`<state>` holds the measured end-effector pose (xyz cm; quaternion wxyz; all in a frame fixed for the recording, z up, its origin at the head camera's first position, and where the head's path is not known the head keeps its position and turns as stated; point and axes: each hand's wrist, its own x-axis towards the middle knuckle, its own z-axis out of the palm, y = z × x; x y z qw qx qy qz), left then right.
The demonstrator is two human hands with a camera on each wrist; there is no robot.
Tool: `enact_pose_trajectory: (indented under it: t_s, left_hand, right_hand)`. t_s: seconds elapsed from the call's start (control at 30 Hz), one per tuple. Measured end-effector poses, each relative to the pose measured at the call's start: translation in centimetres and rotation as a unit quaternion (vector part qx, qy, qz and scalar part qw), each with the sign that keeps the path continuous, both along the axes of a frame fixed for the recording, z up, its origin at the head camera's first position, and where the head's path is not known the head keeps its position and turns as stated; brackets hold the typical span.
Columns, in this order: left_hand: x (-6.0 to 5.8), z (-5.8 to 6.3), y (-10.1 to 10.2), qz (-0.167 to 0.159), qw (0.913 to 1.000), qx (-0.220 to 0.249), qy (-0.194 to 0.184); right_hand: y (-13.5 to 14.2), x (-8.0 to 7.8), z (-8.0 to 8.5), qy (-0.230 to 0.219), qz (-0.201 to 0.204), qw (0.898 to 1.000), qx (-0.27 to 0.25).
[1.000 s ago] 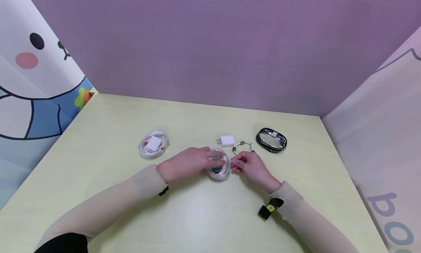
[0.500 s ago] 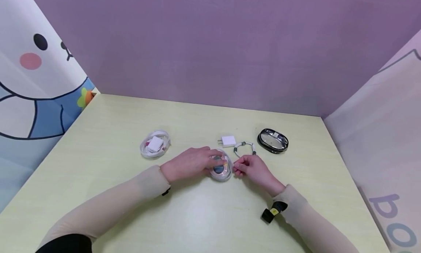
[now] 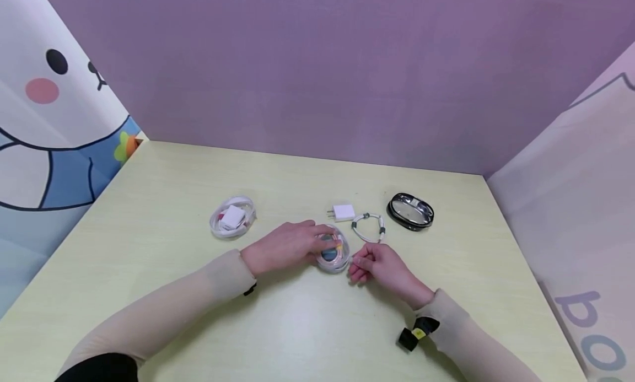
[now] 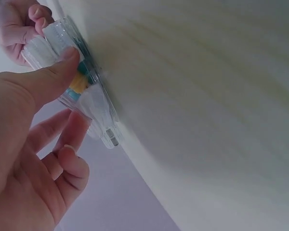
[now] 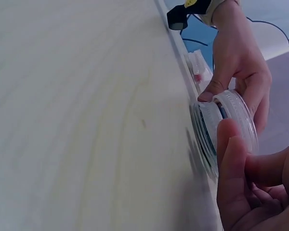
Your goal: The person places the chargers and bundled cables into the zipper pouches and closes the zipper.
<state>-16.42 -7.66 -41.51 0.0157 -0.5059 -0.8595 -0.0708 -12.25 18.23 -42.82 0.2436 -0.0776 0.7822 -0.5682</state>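
A coiled USB cable (image 3: 333,267), clear and whitish with blue and yellow parts inside its ring, stands at the table's middle. My left hand (image 3: 288,244) grips its left side, thumb and fingers on opposite faces. A USB plug (image 4: 111,137) shows at one end of the coil in the left wrist view. My right hand (image 3: 382,266) pinches at the coil's right edge with thumb and forefinger; the exact bit between the fingertips is hidden. In the right wrist view the coiled cable (image 5: 243,113) lies between both hands.
Behind the coil lie a white plug adapter (image 3: 344,212) and a short white cable loop (image 3: 354,227) with dark clips. A black coiled cable (image 3: 410,211) lies right of them. Another clear coil (image 3: 218,230) with a white adapter (image 3: 232,218) lies left. Walls border the table (image 3: 278,327).
My right hand has shifted slightly down and toward me along the coil's right edge, uncovering more of the white loop. My left hand keeps its grip in place.
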Motion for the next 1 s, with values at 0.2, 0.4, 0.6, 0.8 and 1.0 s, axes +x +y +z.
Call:
enact_pose_trajectory:
  t_s: [0.2, 0.4, 0.6, 0.8, 1.0]
  left_hand:
    - [0.0, 0.0, 0.0, -0.014, 0.9995, -0.005, 0.026]
    - [0.0, 0.1, -0.1, -0.019, 0.9984, -0.006, 0.054]
    - [-0.2, 0.4, -0.1, -0.048, 0.9962, -0.025, 0.069]
    - [-0.3, 0.4, 0.1, -0.092, 0.9906, -0.056, 0.084]
    - [0.0, 0.5, 0.3, -0.075, 0.9935, -0.054, 0.067]
  right_hand:
    - [-0.2, -0.2, -0.3, -0.003, 0.010, 1.000, -0.011]
    - [-0.3, -0.8, -0.4, 0.007, -0.012, 1.000, -0.011]
    - [-0.5, -1.8, -0.4, 0.017, -0.029, 0.999, 0.008]
    - [-0.3, -2.6, -0.5, 0.024, -0.019, 0.999, 0.038]
    - [0.1, -2.1, -0.5, 0.025, -0.011, 0.999, 0.043]
